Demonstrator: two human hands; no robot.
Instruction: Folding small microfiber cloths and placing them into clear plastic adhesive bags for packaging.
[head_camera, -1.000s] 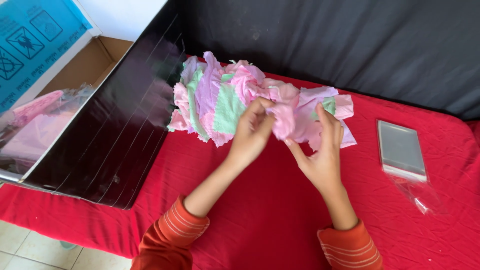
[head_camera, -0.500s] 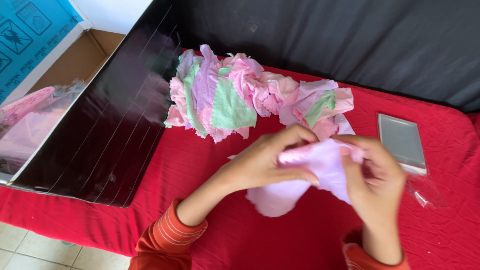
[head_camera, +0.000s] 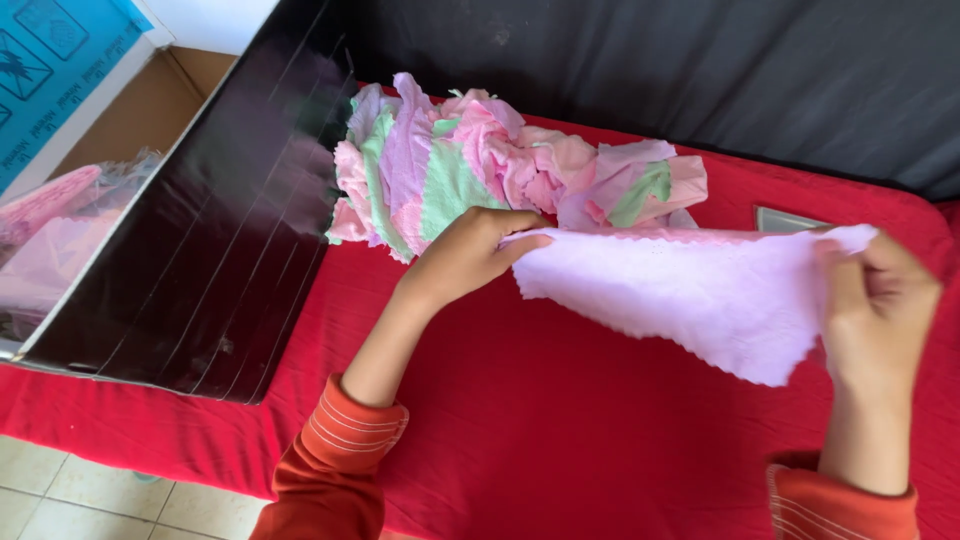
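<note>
- Across the middle of the head view, a pale lilac cloth (head_camera: 690, 295) with a zigzag edge hangs stretched between the person's two hands, clear of the red table cover (head_camera: 560, 440).
- At the cloth's nine o'clock corner, the left hand (head_camera: 465, 255) is closed in a pinch, thumb and fingers pressed on the fabric's edge.
- At its three o'clock corner, the right hand (head_camera: 880, 300) is curled shut around the other end, fingers folded over the fabric; both sleeves are orange with thin stripes.
- At twelve o'clock from the left hand lies a heap of cloths (head_camera: 480, 165) in pink, green and lilac, crumpled and unsorted, touching the hand's knuckle side or just beside it.
- At nine o'clock from the heap stands a glossy black panel (head_camera: 210, 250), tilted, with a cardboard box (head_camera: 120, 110) behind it.
- As it looks, one cloth is out of the heap and spread flat in the air; it is not yet folded or laid down, and the heap's many pieces remain untouched.
- At one o'clock, behind the cloth, a small grey flat thing (head_camera: 785, 218) is mostly hidden.
</note>
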